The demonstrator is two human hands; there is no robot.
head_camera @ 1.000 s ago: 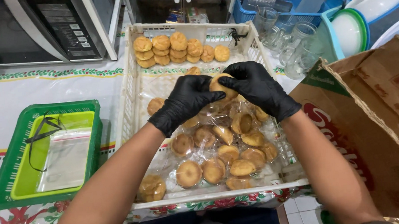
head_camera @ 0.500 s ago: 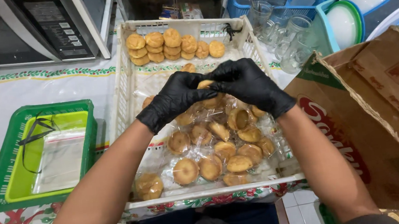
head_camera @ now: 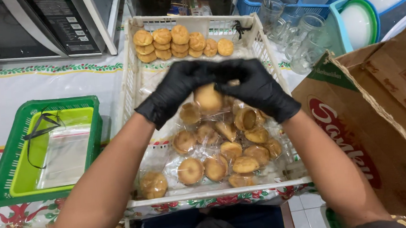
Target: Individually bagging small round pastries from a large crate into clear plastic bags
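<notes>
Single view, head-mounted. The camera looks steeply down and forward from the person's head, close over the bench (head_camera: 67, 80). Both forearms enter from the bottom edge and meet near frame centre above a white crate (head_camera: 129, 86). No second view; nothing is shared between cameras.

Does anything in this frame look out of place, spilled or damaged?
Nothing looks spilled or broken. One oddity: a black strap trails loosely over the rim of the green basket beside the clear bags. The wrapped buns lie jumbled in the white crate, while the unwrapped buns sit stacked.
</notes>
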